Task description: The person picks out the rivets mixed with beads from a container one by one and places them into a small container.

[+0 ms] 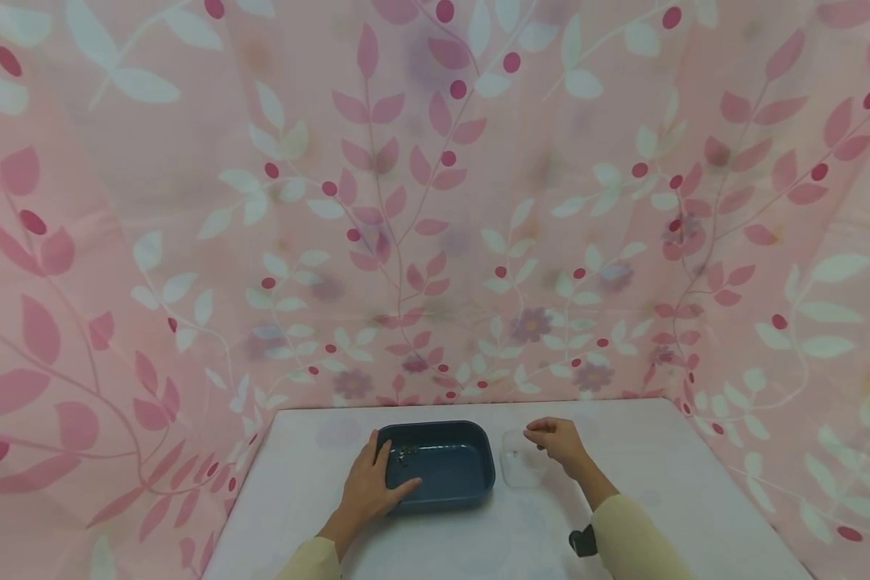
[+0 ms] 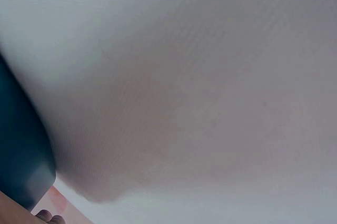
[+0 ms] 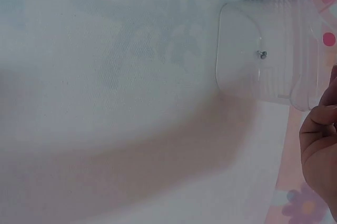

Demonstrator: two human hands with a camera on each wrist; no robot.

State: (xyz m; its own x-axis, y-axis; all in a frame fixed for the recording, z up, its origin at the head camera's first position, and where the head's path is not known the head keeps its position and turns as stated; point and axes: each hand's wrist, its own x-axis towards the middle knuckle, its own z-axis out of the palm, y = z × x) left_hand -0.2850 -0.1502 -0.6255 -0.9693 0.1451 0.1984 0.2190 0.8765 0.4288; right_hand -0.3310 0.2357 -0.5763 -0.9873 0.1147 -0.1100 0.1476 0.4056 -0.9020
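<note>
A dark blue rectangular tray (image 1: 442, 505) stands on the table, with several small metal pieces (image 1: 404, 456) at its left inside. My left hand (image 1: 368, 483) rests on the tray's left end, fingers along the rim and thumb over the front edge. Right of the tray is a clear plastic box (image 1: 522, 475). In the right wrist view, small screw-like metal pieces (image 3: 262, 54) lie inside that box. Above the box's far right part is my right hand (image 1: 560, 443), its thumb and fingertips drawn together. Whether anything is between those fingertips is too small to see.
A white cloth (image 1: 297, 459) covers the table. Pink leaf-patterned fabric (image 1: 406, 242) rises behind and at both sides. A small black object (image 1: 582, 541) shows against the right sleeve. In the left wrist view, the tray's side (image 2: 21, 145) stands at the left edge.
</note>
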